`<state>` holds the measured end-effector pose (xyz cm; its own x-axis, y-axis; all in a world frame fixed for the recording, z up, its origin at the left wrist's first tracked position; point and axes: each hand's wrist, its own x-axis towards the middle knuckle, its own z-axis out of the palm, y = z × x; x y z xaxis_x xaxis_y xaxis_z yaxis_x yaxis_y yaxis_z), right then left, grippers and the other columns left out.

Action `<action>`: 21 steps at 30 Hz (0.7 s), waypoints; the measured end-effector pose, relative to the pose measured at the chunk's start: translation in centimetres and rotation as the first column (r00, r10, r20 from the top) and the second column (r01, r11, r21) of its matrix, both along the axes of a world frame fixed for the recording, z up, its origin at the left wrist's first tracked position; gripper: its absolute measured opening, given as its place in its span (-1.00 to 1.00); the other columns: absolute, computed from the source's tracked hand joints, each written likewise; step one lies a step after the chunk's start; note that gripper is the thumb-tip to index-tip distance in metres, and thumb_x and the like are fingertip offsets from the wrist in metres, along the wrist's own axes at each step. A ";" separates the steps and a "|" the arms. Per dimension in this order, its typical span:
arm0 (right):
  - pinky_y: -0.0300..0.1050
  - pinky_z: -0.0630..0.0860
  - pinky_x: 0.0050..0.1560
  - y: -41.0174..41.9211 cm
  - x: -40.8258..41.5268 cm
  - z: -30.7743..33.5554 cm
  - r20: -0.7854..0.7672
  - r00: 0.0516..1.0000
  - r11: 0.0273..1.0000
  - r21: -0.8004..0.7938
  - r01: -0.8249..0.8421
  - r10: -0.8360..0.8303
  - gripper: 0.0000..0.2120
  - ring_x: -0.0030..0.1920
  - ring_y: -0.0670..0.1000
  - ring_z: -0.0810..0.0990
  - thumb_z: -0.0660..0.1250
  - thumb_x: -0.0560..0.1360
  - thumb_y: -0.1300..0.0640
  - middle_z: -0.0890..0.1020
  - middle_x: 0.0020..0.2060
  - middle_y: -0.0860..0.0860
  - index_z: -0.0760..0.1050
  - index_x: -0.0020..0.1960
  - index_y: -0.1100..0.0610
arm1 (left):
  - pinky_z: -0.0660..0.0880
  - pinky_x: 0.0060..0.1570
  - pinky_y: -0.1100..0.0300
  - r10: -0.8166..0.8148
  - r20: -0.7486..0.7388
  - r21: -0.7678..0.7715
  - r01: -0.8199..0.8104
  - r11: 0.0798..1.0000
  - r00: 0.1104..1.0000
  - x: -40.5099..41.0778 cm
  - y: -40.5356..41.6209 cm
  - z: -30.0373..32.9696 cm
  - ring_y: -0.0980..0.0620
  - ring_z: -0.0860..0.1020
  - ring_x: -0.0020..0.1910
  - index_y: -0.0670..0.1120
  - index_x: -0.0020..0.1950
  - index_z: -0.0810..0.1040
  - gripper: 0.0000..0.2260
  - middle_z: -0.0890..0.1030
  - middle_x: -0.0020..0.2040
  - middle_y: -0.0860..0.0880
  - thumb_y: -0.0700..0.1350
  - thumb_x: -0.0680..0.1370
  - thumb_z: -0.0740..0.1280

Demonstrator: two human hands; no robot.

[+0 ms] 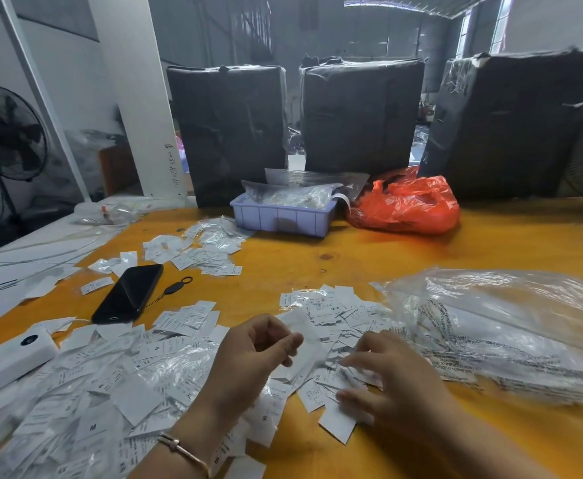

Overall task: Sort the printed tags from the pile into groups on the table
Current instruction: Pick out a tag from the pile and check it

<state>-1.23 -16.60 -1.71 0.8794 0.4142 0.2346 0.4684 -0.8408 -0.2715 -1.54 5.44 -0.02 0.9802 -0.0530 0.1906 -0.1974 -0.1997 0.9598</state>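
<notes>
Small white printed tags with size letters lie in several heaps on the orange table (pixel 369 257). A wide heap (pixel 86 385) covers the near left, a middle pile (pixel 338 316) lies in front of me, and a far group (pixel 200 250) sits beyond the phone. My left hand (pixel 255 354) is raised over the middle and pinches a white tag (pixel 300 326) between thumb and fingers. My right hand (pixel 383 375) rests palm down on the middle pile, its fingers spread and touching tags.
A black phone (pixel 129 293) with a strap lies left of centre. A white device (pixel 10 361) sits at the left edge. Clear plastic bags (pixel 511 326) fill the right. A lilac tray (pixel 283 216), an orange bag (pixel 407 205) and black wrapped bales (pixel 360 112) stand at the back.
</notes>
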 end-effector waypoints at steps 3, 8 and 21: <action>-0.21 0.18 -0.14 0.6 -0.1 -0.1 0.032 0.999 0.997 -0.077 0.017 -0.015 -0.55 0.04 -0.18 0.26 0.19 0.43 -0.39 0.39 0.01 -0.21 0.55 0.16 -0.17 | 0.51 -0.31 0.30 -0.021 -0.002 -0.010 0.021 1.000 1.000 -0.1 0.0 0.2 0.01 0.66 -0.29 -0.22 -0.13 0.56 -0.74 0.70 -0.25 -0.07 -0.01 0.42 0.44; -0.24 0.16 -0.17 0.5 -0.6 0.5 0.033 0.998 0.993 -0.102 -0.055 0.059 -0.63 0.07 -0.18 0.29 0.20 0.47 -0.34 0.44 0.02 -0.24 0.60 0.08 -0.17 | 0.52 -0.32 0.30 0.020 0.014 -0.045 -0.019 0.999 1.000 0.0 0.3 0.1 -0.04 0.67 -0.30 -0.21 -0.14 0.55 -0.84 0.70 -0.27 -0.11 -0.16 0.45 0.47; -0.32 0.24 -0.11 1.5 -1.5 1.3 -0.142 0.989 0.998 -0.043 -0.050 0.044 -0.61 0.04 -0.19 0.35 0.38 0.34 -0.32 0.39 -0.07 -0.27 0.52 0.06 -0.13 | 0.53 -0.19 0.32 -0.052 -0.029 -0.001 0.051 0.999 0.998 0.1 0.3 0.0 0.04 0.68 -0.15 -0.10 -0.09 0.66 -0.97 0.72 -0.16 -0.03 -0.19 0.52 0.42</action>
